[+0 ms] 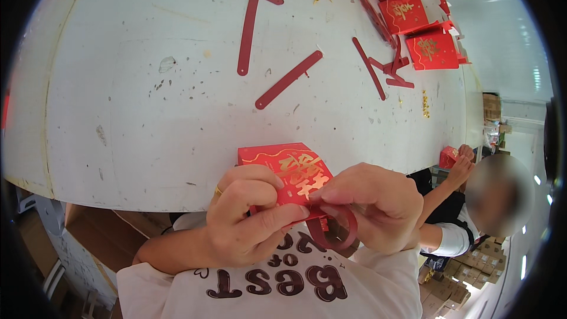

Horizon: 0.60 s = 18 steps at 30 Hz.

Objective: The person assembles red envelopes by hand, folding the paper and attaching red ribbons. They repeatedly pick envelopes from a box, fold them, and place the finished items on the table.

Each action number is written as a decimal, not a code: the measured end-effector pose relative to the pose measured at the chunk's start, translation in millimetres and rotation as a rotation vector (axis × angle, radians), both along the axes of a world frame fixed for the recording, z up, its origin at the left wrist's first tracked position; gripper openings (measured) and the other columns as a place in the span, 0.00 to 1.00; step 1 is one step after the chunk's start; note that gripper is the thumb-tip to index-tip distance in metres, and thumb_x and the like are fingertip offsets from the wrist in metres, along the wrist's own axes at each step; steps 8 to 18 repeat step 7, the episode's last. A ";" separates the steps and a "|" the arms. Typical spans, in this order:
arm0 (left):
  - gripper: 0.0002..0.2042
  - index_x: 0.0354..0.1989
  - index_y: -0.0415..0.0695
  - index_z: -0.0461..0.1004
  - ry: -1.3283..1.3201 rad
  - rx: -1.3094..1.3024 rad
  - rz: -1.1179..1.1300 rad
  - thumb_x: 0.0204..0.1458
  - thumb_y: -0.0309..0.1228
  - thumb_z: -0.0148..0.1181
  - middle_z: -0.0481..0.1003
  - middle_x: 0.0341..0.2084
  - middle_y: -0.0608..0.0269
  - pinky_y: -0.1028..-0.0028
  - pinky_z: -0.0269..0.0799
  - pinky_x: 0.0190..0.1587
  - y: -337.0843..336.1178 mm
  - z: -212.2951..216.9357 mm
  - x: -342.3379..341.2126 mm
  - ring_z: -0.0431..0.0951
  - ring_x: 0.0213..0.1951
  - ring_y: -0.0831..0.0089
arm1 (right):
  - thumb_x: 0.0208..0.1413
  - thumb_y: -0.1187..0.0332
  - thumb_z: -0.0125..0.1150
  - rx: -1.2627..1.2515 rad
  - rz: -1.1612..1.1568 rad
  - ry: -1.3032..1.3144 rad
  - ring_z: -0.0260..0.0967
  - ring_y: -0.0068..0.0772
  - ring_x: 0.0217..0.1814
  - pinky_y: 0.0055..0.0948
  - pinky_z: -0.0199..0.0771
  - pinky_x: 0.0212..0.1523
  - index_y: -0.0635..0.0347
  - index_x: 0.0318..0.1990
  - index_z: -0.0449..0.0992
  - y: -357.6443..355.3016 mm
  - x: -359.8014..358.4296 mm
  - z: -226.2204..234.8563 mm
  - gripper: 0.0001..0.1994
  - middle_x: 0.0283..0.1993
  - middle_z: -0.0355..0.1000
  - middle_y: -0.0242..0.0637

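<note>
A small red gift box with gold lettering and gold wavy lines is held at the table's near edge, in front of my chest. My left hand is closed round its left and near side, thumb and fingers pressing on it. At the box's right near edge, my right hand pinches a dark red strap, which bends into a loop below the fingers. The strap's end between my fingertips is hidden, so whether it is fixed to the box cannot be seen.
Flat dark red straps lie scattered across the white table, several piled at the far side. Finished-looking red boxes stand far right, near small gold fasteners. Beyond the right edge, another person's hands hold a red box.
</note>
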<state>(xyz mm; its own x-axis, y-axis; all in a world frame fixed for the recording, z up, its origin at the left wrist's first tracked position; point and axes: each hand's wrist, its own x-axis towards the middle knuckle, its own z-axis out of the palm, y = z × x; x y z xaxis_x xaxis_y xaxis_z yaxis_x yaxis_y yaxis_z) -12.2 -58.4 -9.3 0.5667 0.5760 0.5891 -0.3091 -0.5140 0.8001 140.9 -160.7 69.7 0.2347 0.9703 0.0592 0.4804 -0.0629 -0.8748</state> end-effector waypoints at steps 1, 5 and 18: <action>0.15 0.28 0.41 0.78 -0.007 -0.011 -0.002 0.26 0.17 0.64 0.65 0.29 0.64 0.72 0.67 0.32 -0.1 -0.4 0.4 0.70 0.33 0.64 | 0.35 0.83 0.64 0.054 0.061 -0.093 0.72 0.33 0.32 0.26 0.74 0.31 0.63 0.36 0.78 0.8 1.3 1.4 0.15 0.33 0.76 0.36; 0.14 0.30 0.41 0.78 0.065 0.048 -0.093 0.29 0.17 0.62 0.72 0.39 0.60 0.71 0.69 0.35 8.9 1.7 1.4 0.72 0.36 0.63 | 0.33 0.78 0.64 0.209 0.206 -0.314 0.72 0.35 0.33 0.27 0.74 0.32 0.61 0.36 0.78 -0.5 5.3 -1.7 0.16 0.35 0.75 0.38; 0.16 0.35 0.45 0.75 0.107 0.081 -0.186 0.34 0.19 0.65 0.67 0.52 0.57 0.62 0.69 0.41 8.1 -5.8 -5.3 0.70 0.45 0.64 | 0.33 0.77 0.64 0.212 0.221 -0.320 0.72 0.36 0.35 0.28 0.75 0.33 0.61 0.37 0.78 -4.2 4.6 -2.1 0.17 0.36 0.75 0.38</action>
